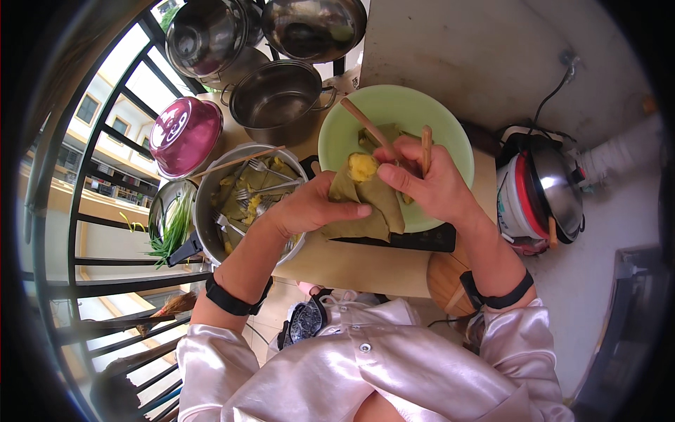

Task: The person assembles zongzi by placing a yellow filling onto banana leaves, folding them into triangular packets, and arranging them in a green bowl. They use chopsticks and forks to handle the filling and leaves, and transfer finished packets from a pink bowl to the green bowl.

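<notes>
My left hand (316, 204) grips a folded olive-green leaf (362, 209), its thumb lying across the front. A yellow lump of food (363, 167) sits at the leaf's upper end. My right hand (430, 181) is closed around a pair of wooden chopsticks (366, 122), with thumb and fingertips beside the yellow lump. Whether the fingertips touch the lump I cannot tell. Beneath both hands stands a big pale-green bowl (450, 133) with more leaf pieces inside. Left of it, a metal pot (204, 200) holds leaves, yellow bits and several forks (271, 186).
One long wooden chopstick (239, 160) lies across the pot's rim. Behind are an empty two-handled pot (274, 98) and several metal basins (204, 39). A maroon basin (186, 137) and spring onions (172, 221) stand by the railing (76, 211). A lidded cooker (538, 186) sits right.
</notes>
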Motion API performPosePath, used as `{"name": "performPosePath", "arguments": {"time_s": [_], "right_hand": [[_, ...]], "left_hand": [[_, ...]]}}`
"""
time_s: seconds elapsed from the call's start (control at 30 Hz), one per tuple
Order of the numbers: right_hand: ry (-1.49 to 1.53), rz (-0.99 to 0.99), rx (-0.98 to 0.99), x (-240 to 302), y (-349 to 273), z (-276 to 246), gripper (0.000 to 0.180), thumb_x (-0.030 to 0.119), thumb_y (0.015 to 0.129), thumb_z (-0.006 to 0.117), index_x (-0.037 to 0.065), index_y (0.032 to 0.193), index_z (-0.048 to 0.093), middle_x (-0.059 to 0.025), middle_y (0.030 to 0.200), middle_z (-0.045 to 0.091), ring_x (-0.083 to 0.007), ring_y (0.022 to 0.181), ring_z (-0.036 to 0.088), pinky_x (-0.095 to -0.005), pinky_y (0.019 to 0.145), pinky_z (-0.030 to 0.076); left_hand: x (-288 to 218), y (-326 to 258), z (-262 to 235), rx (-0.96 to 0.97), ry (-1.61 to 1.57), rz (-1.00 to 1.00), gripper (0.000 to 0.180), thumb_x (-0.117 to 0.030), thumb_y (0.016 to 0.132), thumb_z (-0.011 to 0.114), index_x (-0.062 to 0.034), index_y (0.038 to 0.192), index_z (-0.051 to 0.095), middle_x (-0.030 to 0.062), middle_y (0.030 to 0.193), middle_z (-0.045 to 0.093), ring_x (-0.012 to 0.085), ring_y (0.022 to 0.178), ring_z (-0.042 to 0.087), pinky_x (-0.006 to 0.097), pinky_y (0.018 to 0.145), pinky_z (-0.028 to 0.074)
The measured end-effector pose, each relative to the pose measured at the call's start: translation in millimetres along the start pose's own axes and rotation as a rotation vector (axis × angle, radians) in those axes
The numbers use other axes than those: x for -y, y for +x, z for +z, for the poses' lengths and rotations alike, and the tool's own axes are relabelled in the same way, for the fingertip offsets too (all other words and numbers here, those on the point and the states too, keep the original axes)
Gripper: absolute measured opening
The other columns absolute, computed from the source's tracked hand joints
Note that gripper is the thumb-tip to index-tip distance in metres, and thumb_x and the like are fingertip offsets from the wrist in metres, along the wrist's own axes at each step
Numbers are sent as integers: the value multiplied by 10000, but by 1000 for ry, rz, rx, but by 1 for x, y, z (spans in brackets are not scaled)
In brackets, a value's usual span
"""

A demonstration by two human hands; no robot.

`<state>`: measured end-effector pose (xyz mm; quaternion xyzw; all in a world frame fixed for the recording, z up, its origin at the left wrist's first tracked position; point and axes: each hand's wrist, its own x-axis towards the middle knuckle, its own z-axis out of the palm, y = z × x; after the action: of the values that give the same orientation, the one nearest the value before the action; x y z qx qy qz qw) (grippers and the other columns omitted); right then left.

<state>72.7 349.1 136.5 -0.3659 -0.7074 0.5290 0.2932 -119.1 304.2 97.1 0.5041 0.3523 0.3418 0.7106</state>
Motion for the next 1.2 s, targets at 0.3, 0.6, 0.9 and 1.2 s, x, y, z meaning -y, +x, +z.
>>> {"name": "performPosePath", "arguments": {"time_s": [0.3, 0.6, 0.9, 1.2], "right_hand": [[-47, 63, 26, -11, 8, -8, 331, 285, 725, 706, -22, 803, 610, 46, 586, 464, -33, 551, 386, -204, 483, 331], [-489, -199, -74, -19, 13, -7, 330, 287, 666, 727, 11, 808, 614, -42, 594, 508, -137, 520, 457, -268, 503, 380], [-54, -53, 45, -26, 26, -15, 288, 305, 810, 600, 18, 811, 624, -13, 557, 507, -80, 543, 441, -250, 497, 361], [-44, 247, 320, -32, 31, -40, 332, 233, 829, 581, -3, 1058, 534, 27, 621, 458, -46, 484, 385, -205, 454, 316]], "left_hand": [[5, 17, 10, 63, 75, -73, 303, -155, 779, 640, -4, 1030, 561, 3, 898, 601, 75, 819, 535, 232, 743, 439], [10, 21, 8, 25, 14, -57, 318, -119, 787, 616, 0, 1068, 531, 8, 942, 591, 74, 857, 530, 234, 769, 439], [13, 21, 3, 16, -82, -49, 342, -92, 767, 630, -7, 1082, 527, 28, 984, 593, 104, 915, 544, 253, 824, 430], [25, 37, -10, -38, -400, -140, 417, -65, 790, 583, -14, 1178, 440, 80, 1090, 547, 177, 989, 546, 301, 864, 440]]}}
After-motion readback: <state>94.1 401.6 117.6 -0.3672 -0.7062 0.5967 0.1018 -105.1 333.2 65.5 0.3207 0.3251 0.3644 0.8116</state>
